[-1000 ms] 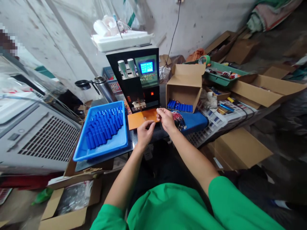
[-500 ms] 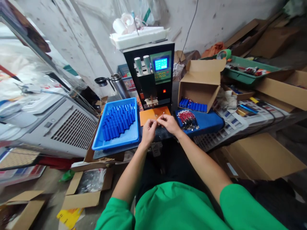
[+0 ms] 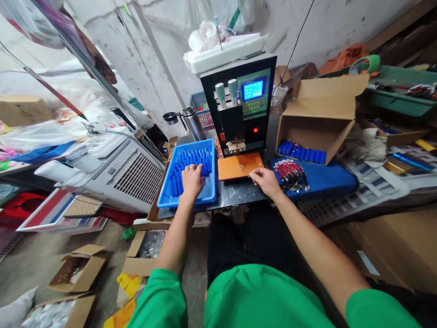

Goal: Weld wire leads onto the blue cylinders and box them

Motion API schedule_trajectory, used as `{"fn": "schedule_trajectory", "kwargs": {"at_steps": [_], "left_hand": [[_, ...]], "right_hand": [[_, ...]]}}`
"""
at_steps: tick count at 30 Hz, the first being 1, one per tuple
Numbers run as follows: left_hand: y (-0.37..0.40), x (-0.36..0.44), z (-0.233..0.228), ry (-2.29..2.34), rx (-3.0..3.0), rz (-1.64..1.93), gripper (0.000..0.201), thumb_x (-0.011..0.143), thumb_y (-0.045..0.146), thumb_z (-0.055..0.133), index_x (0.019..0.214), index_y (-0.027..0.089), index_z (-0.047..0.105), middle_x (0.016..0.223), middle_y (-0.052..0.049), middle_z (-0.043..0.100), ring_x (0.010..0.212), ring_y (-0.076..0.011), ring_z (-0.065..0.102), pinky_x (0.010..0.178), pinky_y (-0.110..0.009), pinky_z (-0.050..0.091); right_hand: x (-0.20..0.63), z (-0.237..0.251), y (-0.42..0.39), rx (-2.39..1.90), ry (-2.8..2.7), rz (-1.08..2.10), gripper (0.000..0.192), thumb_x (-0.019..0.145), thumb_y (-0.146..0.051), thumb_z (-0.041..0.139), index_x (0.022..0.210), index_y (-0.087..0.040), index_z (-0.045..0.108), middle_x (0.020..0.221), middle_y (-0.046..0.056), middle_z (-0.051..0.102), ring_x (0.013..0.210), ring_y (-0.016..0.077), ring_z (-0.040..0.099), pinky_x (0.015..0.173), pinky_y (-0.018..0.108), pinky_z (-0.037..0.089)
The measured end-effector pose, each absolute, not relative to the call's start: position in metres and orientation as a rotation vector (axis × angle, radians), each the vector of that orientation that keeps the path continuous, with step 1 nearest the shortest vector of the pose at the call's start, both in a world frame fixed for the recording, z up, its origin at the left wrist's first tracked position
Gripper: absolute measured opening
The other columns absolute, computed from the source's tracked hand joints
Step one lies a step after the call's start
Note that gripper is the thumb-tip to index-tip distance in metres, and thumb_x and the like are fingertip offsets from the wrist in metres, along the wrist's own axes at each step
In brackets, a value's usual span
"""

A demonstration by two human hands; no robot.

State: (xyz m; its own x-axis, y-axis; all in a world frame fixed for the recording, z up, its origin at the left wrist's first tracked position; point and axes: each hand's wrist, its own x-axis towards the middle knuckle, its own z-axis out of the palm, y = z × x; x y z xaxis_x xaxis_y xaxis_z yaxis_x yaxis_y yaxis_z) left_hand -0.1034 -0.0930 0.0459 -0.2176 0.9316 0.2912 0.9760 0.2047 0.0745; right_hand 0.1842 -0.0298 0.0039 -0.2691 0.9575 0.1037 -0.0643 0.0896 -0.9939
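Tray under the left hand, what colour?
Blue. The tray holds blue cylinders, and the left hand rests on them; the head view shows it.

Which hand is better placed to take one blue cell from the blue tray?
Left. The left hand already lies over the blue cells inside the blue tray. The right hand is at the orange plate, apparently pinching something small, so it looks busy.

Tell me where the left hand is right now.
In the head view, the left hand rests on the blue cells inside the blue tray, left of the orange plate.
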Motion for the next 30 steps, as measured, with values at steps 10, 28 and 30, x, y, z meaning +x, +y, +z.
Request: {"fn": "schedule_trajectory", "kwargs": {"at_steps": [10,28,30], "left_hand": [[-0.088,-0.12,0.04,-2.239,-1.943,-0.067,0.037,0.079,0.018,0.068,0.116,0.018,0.062,0.119,-0.018,0.066,0.113,-0.0372,0.058,0.094,-0.048,0.044],[-0.006,0.003,0.019,-2.182,-1.951,-2.065,0.026,0.072,0.025,0.071,0.097,0.016,0.07,0.083,-0.003,0.072,0.072,-0.016,0.065,0.073,-0.03,0.054],[0.0,0.01,0.018,-2.169,-2.005,-2.011,0.019,0.074,0.025,0.07,0.091,0.016,0.069,0.081,-0.003,0.071,0.072,-0.016,0.064,0.071,-0.029,0.053]], "right_hand": [[0.185,0.0,-0.035,-0.951,-1.385,1.38,0.035,0.07,-0.051,0.072,0.069,-0.017,0.063,0.058,-0.001,0.056,0.05,0.0116,0.05,0.053,0.027,0.039],[0.195,0.004,-0.017,-0.927,-1.139,1.391,0.036,0.07,-0.052,0.074,0.07,-0.019,0.061,0.058,-0.003,0.055,0.051,0.0094,0.048,0.049,0.023,0.041],[0.197,0.004,-0.013,-0.939,-1.139,1.381,0.036,0.07,-0.052,0.074,0.072,-0.018,0.062,0.059,-0.003,0.055,0.051,0.0094,0.048,0.049,0.023,0.041]]}}
